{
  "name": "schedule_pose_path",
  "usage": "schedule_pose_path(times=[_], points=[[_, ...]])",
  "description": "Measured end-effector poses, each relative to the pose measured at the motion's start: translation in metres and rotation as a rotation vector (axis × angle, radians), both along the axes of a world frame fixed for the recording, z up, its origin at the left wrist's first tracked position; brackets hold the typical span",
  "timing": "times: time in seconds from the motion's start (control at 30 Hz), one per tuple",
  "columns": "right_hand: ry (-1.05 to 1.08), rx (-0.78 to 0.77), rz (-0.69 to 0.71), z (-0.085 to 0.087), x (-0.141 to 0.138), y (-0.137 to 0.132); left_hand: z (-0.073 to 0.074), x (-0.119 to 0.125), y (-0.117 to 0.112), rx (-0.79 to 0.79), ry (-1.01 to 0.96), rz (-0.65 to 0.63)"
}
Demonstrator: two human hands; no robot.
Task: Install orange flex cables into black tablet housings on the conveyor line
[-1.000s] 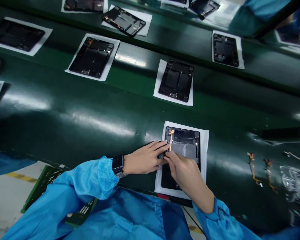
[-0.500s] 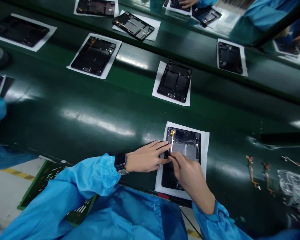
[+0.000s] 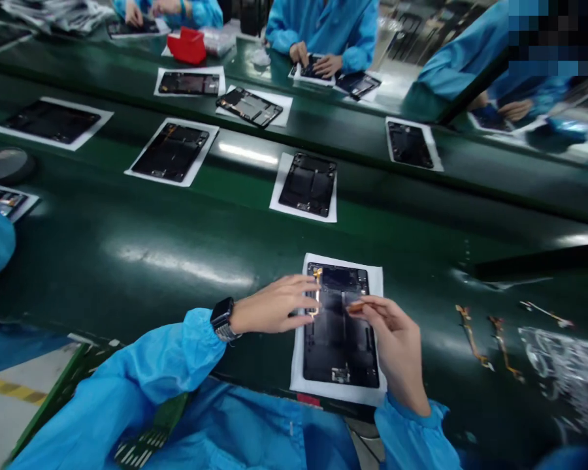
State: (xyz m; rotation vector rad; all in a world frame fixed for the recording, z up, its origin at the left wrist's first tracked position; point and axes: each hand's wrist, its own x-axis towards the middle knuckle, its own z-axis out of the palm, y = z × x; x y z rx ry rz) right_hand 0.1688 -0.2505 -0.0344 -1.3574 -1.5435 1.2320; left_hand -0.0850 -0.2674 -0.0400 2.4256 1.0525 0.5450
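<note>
A dark tablet frame (image 3: 340, 326) lies on a white sheet (image 3: 298, 365) on the green conveyor belt right in front of me. My left hand (image 3: 274, 305), with a black watch at the wrist, has its fingers stretched out flat, holding down the frame's left edge next to an orange flex cable (image 3: 317, 292). My right hand (image 3: 396, 339) hovers over the frame's right side and pinches a small orange-brown strip (image 3: 357, 305) between thumb and forefinger.
More tablet frames on white sheets, such as one (image 3: 308, 185) and another (image 3: 171, 151), ride the belt further off. Loose orange flex cables (image 3: 473, 338) and clear film (image 3: 563, 362) lie at the right. Other people in blue coats (image 3: 323, 29) work across the belt, near a red object (image 3: 189, 46).
My right hand has pulled away from the flex cable to the right, pinching a small strip. The camera has tilted up, so the workers across the belt are in view.
</note>
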Motion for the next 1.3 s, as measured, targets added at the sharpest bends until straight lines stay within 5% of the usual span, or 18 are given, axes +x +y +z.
schedule_pose_path(times=[0.1, 0.2, 0.27, 0.37, 0.53, 0.8, 0.93, 1.03, 1.13, 1.2, 1.3], points=[[0.290, -0.229, -0.010, 0.003, 0.016, 0.011, 0.000, 0.016, 0.044, 0.027, 0.059, 0.212], [0.328, -0.328, 0.084, 0.004, 0.038, 0.019, -0.006, 0.035, 0.089, -0.067, 0.212, 0.313], [0.168, -0.249, 0.045, 0.003, 0.067, 0.029, -0.009, 0.042, 0.107, -0.116, 0.271, 0.308], [-0.315, 0.028, -0.207, 0.000, 0.132, 0.054, -0.010, 0.044, 0.117, -0.135, 0.314, 0.268], [-0.507, 0.067, -0.463, -0.019, 0.217, 0.098, -0.007, 0.051, 0.146, -0.076, 0.390, 0.277], [-0.566, 0.021, -0.442, -0.041, 0.216, 0.110, 0.022, 0.101, 0.342, 0.093, 0.494, 0.417], [-0.446, -0.034, -0.399, -0.040, 0.229, 0.107, 0.029, 0.111, 0.406, 0.146, 0.512, 0.451], [-0.427, -0.081, -0.398, -0.041, 0.233, 0.108, 0.027, 0.106, 0.422, 0.167, 0.533, 0.449], [-0.497, -0.120, -0.413, -0.045, 0.230, 0.110, 0.029, 0.081, 0.414, 0.164, 0.569, 0.408], [-0.553, -0.106, -0.414, -0.047, 0.228, 0.110, 0.035, 0.049, 0.392, 0.133, 0.617, 0.340], [-0.580, -0.100, -0.366, -0.050, 0.227, 0.110, 0.046, -0.009, 0.330, 0.059, 0.710, 0.213]])
